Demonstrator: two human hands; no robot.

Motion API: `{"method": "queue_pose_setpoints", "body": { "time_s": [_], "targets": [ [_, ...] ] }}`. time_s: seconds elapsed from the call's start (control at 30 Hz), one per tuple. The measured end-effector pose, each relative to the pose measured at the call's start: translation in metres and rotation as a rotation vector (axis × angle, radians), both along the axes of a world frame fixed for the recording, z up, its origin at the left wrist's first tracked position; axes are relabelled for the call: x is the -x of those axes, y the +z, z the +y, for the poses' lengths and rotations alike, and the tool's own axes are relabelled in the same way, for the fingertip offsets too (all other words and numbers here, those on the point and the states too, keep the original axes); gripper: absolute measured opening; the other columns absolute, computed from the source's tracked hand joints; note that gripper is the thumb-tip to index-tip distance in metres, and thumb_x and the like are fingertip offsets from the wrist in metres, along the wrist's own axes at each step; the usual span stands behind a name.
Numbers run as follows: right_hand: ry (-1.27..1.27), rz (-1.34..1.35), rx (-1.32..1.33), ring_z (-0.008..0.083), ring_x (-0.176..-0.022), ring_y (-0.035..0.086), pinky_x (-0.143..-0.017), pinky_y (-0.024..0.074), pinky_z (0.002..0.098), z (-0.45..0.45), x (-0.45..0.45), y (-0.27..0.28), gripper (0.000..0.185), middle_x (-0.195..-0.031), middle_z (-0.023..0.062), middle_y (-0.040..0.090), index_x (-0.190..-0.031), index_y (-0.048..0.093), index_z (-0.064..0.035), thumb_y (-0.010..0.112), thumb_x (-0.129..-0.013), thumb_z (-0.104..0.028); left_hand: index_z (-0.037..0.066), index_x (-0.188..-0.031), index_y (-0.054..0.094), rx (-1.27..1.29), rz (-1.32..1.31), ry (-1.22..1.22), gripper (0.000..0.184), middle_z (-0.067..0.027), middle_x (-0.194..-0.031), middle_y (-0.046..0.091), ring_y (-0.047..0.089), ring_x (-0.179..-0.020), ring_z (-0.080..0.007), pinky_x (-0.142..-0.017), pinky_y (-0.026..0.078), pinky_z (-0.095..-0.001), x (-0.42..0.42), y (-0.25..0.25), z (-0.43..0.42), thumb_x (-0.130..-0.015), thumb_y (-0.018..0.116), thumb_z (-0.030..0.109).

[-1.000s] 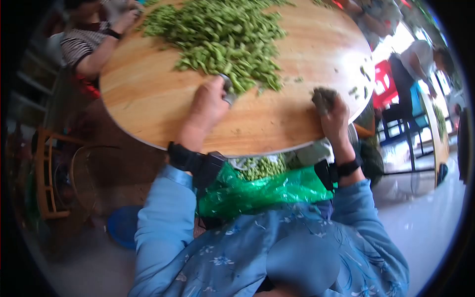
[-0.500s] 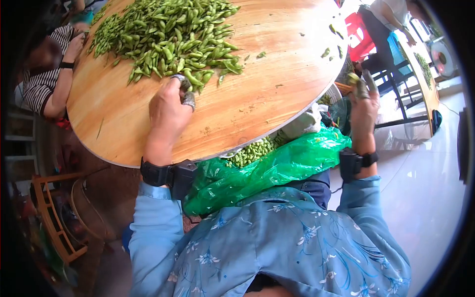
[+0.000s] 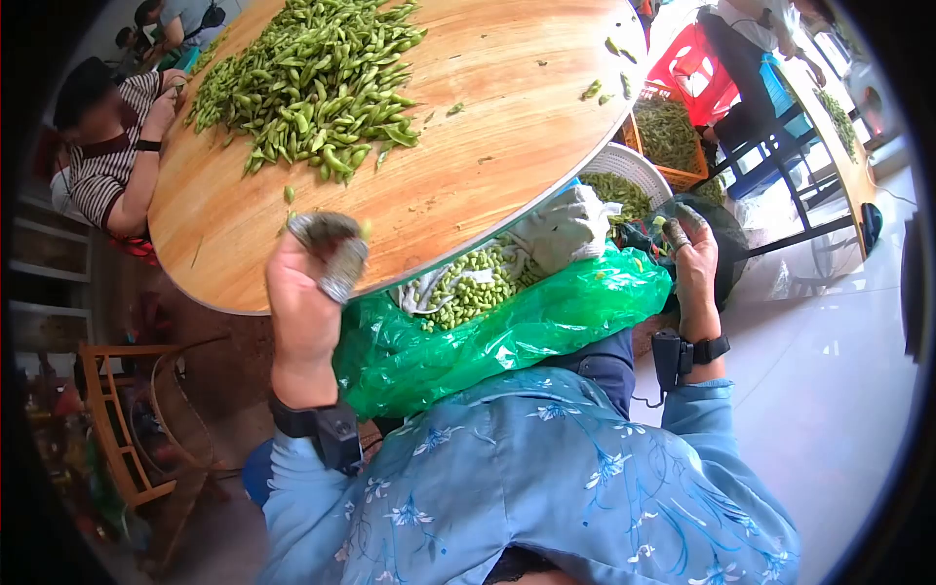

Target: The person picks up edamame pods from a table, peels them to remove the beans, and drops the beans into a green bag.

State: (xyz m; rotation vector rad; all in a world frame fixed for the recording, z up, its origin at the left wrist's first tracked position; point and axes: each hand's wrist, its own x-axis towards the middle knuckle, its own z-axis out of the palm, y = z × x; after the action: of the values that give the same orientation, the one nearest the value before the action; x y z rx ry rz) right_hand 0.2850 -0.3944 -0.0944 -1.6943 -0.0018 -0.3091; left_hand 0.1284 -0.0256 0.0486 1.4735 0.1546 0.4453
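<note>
Silvery-grey wraps cover the thumb and fingertips of both my hands. My left hand [image 3: 310, 283] is raised over the near table edge, its fingers pinched; a bit of green shows at the tips, apparently an edamame pod [image 3: 366, 230]. Just beyond it a single pod [image 3: 290, 195] lies on the wood. A heap of edamame pods [image 3: 317, 88] covers the left part of the round wooden table [image 3: 487, 127]. My right hand [image 3: 695, 258], off the table's right side, is closed with a small green piece of pod at its fingertips. Shelled beans [image 3: 473, 292] lie in a cloth-lined container below the table edge.
Green plastic [image 3: 507, 327] drapes over my lap. A white basket [image 3: 639, 166] and an orange crate [image 3: 673, 132] hold green pods. One person in a striped shirt [image 3: 107, 185] sits at the left; other people are farther back. A red chair [image 3: 697, 63] stands at right.
My left hand has drawn back from the heap toward me, fingers pinched. My right hand has come lower and slightly left. The view has shifted, showing more of the beans and baskets.
</note>
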Motion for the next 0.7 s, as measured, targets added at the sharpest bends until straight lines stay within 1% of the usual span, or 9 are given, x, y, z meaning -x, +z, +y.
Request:
{"method": "queue_pose_setpoints", "body": {
  "time_s": [0.03,0.1,0.2,0.23,0.33,0.47,0.57,0.63,0.7],
  "targets": [
    [-0.003,0.004,-0.011,0.0048,-0.062,0.050,-0.050,0.0366,0.0167,0.003,0.005,0.009,0.020,-0.076,0.0007,0.057,-0.095,0.056,-0.0018,0.057,-0.080,-0.015,0.002,-0.091,0.053,0.006,0.014,-0.035,0.016,-0.0043,-0.081,0.057,0.054,-0.063,-0.0110,-0.054,0.043,-0.0216,0.003,-0.005,-0.007,-0.075,0.058,0.002],
    [0.212,0.395,-0.246,0.0066,-0.068,0.052,-0.053,0.0394,0.0162,0.010,0.022,0.032,0.023,-0.084,0.0033,0.059,-0.099,0.055,-0.0014,0.055,-0.082,-0.018,0.002,-0.091,0.053,0.120,0.077,-0.144,0.017,-0.0046,-0.079,0.058,0.054,-0.061,-0.0110,-0.052,0.044,-0.0218,0.006,-0.010,-0.024,-0.075,0.058,0.003],
    [0.578,0.495,-0.670,0.0121,-0.068,0.054,-0.054,0.0403,0.0190,0.032,0.036,0.042,0.025,-0.083,0.0072,0.057,-0.099,0.053,0.0010,0.053,-0.082,-0.017,0.002,-0.091,0.053,0.095,0.184,-0.239,0.017,-0.0048,-0.077,0.058,0.055,-0.061,-0.0104,-0.050,0.045,-0.0205,0.005,-0.018,-0.053,-0.075,0.059,0.003],
    [0.665,0.528,-0.795,0.0133,-0.068,0.054,-0.054,0.0406,0.0192,0.042,0.041,0.053,0.025,-0.083,0.0086,0.057,-0.098,0.053,0.0018,0.054,-0.082,-0.017,0.003,-0.092,0.053,0.158,0.199,-0.302,0.017,-0.0009,-0.079,0.056,0.052,-0.064,-0.0065,-0.052,0.042,-0.0181,0.002,-0.020,-0.060,-0.076,0.059,0.002],
    [0.758,0.495,-0.935,0.0140,-0.069,0.054,-0.054,0.0408,0.0192,0.056,0.046,0.065,0.027,-0.086,0.0095,0.057,-0.101,0.052,0.0024,0.054,-0.081,-0.017,0.003,-0.091,0.053,0.199,0.229,-0.345,0.015,-0.0016,-0.079,0.056,0.052,-0.063,-0.0069,-0.052,0.043,-0.0182,-0.002,-0.020,-0.069,-0.077,0.058,0.003],
    [0.592,0.445,-0.801,0.0118,-0.065,0.054,-0.053,0.0395,0.0181,0.043,0.036,0.060,0.029,-0.082,0.0058,0.057,-0.104,0.051,0.0017,0.055,-0.080,-0.014,0.003,-0.090,0.053,0.300,0.221,-0.351,0.013,-0.0038,-0.075,0.056,0.053,-0.060,-0.0088,-0.050,0.043,-0.0191,-0.004,-0.020,-0.066,-0.078,0.058,0.005],
    [0.150,0.256,-0.180,0.0075,-0.063,0.051,-0.054,0.0402,0.0176,0.015,0.012,0.021,0.023,-0.079,0.0025,0.058,-0.101,0.054,0.0019,0.056,-0.080,-0.008,0.002,-0.089,0.052,0.304,0.227,-0.321,0.013,-0.0047,-0.072,0.057,0.053,-0.059,-0.0097,-0.050,0.043,-0.0194,-0.003,-0.022,-0.061,-0.078,0.057,0.005],
    [-0.007,0.159,-0.104,0.0064,-0.063,0.050,-0.056,0.0413,0.0190,-0.020,-0.010,-0.025,0.020,-0.080,0.0020,0.058,-0.098,0.055,0.0018,0.056,-0.079,-0.006,0.002,-0.089,0.052,0.308,0.237,-0.316,0.012,-0.0047,-0.073,0.057,0.053,-0.059,-0.0099,-0.049,0.043,-0.0198,-0.004,-0.022,-0.062,-0.078,0.057,0.004],
    [0.107,0.489,-0.139,0.0077,-0.070,0.054,-0.061,0.0424,0.0184,-0.038,-0.007,-0.007,0.021,-0.083,0.0044,0.060,-0.101,0.056,-0.0056,0.054,-0.080,-0.006,0.002,-0.090,0.052,0.275,0.174,-0.279,0.015,-0.0066,-0.074,0.057,0.053,-0.059,-0.0117,-0.049,0.042,-0.0213,-0.007,-0.026,-0.055,-0.077,0.058,0.006]
  ]
}}
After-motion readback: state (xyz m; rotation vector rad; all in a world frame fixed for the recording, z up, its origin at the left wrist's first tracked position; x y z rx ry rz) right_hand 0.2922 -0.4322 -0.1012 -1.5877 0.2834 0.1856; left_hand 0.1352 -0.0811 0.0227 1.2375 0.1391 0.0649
